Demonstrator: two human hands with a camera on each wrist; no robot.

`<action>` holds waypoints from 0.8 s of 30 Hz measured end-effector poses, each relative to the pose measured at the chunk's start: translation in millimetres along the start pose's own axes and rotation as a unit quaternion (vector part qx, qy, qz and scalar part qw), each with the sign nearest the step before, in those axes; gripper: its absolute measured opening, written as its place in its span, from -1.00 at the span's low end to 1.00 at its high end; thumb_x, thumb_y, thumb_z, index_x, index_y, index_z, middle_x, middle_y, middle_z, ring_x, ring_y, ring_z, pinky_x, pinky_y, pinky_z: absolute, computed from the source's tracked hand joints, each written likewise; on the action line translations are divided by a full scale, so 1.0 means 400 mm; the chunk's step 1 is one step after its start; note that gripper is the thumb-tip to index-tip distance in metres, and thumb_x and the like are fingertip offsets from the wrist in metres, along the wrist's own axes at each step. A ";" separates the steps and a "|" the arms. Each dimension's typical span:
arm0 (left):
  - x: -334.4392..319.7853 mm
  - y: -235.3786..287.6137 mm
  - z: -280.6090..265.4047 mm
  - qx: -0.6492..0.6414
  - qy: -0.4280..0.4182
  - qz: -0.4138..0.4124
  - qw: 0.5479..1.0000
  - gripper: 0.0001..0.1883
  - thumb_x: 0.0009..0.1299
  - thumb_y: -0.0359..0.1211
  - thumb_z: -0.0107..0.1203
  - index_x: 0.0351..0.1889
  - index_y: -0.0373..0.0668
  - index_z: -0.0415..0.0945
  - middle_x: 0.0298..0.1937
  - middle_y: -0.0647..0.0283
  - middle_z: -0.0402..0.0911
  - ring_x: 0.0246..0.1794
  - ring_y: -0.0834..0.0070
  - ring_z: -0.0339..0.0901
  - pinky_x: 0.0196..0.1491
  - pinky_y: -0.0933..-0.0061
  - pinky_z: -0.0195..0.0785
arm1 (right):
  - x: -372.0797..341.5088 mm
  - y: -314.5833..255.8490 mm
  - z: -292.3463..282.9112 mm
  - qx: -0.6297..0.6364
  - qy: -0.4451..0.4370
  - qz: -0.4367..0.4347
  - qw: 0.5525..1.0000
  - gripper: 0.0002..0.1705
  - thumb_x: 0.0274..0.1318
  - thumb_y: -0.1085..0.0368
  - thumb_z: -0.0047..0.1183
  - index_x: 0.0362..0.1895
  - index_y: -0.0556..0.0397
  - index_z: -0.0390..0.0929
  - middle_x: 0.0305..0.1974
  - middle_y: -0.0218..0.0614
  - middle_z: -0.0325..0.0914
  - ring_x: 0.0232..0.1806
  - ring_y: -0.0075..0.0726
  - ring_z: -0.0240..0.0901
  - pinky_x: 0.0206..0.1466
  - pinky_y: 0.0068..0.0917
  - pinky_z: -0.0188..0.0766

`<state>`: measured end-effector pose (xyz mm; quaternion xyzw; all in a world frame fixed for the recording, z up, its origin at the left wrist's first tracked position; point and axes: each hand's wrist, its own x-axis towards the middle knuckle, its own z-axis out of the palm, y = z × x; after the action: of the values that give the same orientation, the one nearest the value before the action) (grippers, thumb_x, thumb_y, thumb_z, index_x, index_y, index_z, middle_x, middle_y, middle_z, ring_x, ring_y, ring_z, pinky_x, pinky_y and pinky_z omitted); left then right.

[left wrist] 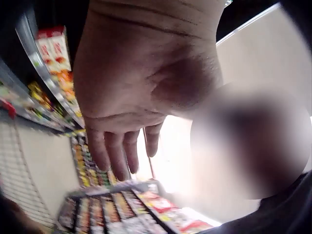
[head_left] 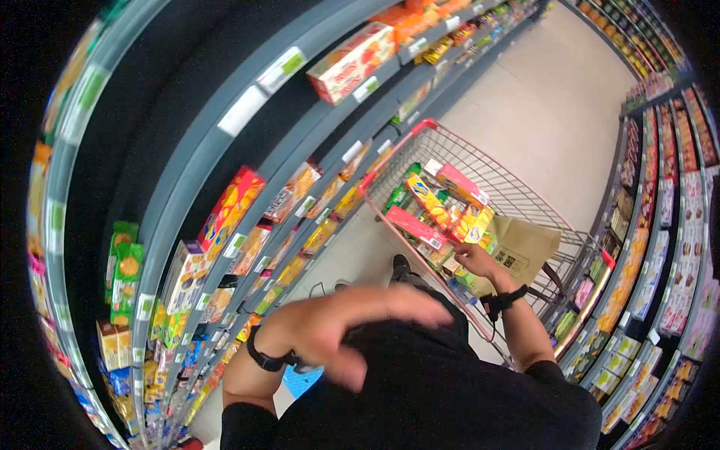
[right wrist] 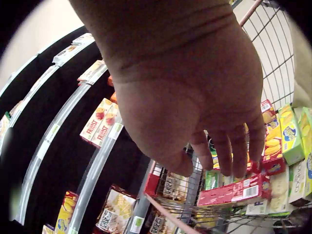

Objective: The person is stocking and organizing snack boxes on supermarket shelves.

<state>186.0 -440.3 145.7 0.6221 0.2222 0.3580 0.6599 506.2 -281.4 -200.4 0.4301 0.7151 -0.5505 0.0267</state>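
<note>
My left hand (head_left: 337, 319), motion-blurred in the head view, is raised in front of the black shirt. Its palm and loosely extended fingers (left wrist: 114, 151) hold nothing in the left wrist view. Over the near side of the shopping cart (head_left: 429, 124), my right hand (head_left: 480, 264) hangs with relaxed fingers, close above the packages. Inside the cart lie a yellow biscuit box (head_left: 426, 196), red-pink boxes (head_left: 461, 184) and green packs. The right wrist view has a red box (right wrist: 229, 192) just below the right fingertips, beside a yellow-green box (right wrist: 291, 134).
Shelves with biscuit boxes (head_left: 225, 210) and price tags rise close on the left. A cream-and-red box (head_left: 354, 60) stands on an upper shelf. A brown paper bag (head_left: 529, 244) sits in the cart. More stocked shelves (head_left: 637, 247) line the right; pale floor (head_left: 540, 97) runs ahead.
</note>
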 end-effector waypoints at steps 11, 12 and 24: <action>-0.465 -0.726 -0.007 0.031 0.452 -0.446 0.772 -0.57 0.48 -0.20 0.12 0.21 -0.23 0.45 0.01 0.15 0.61 -0.01 0.48 0.58 0.03 0.43 0.43 | 0.026 0.162 -0.038 0.042 -0.011 0.075 0.996 -0.58 0.08 0.18 0.15 -0.05 0.24 0.63 -0.16 0.00 0.67 -0.10 -0.10 0.61 0.02 -0.28 0.51; -0.495 -0.761 0.014 0.030 0.451 -0.449 0.771 -0.57 0.48 -0.20 0.12 0.21 -0.23 0.45 0.01 0.15 0.61 -0.01 0.48 0.58 0.03 0.43 0.43 | 0.027 0.166 -0.033 0.047 -0.009 0.084 0.995 -0.58 0.07 0.19 0.15 -0.06 0.24 0.63 -0.16 0.00 0.67 -0.10 -0.10 0.61 0.02 -0.28 0.51; -0.504 -0.800 0.128 -0.048 0.479 -0.513 0.711 -0.57 0.47 -0.14 0.07 0.20 -0.15 0.46 0.03 0.19 0.64 -0.09 0.41 0.63 -0.09 0.35 0.38 | 0.123 0.322 0.024 0.146 -0.001 0.146 0.979 -0.60 0.04 0.23 0.12 -0.12 0.32 0.62 -0.37 -0.14 0.66 -0.41 -0.32 0.60 -0.27 -0.35 0.52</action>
<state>156.5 -615.7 -192.1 0.1251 0.7759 0.2250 0.5760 554.4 -257.2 -327.8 0.5287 0.5567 -0.6392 0.0446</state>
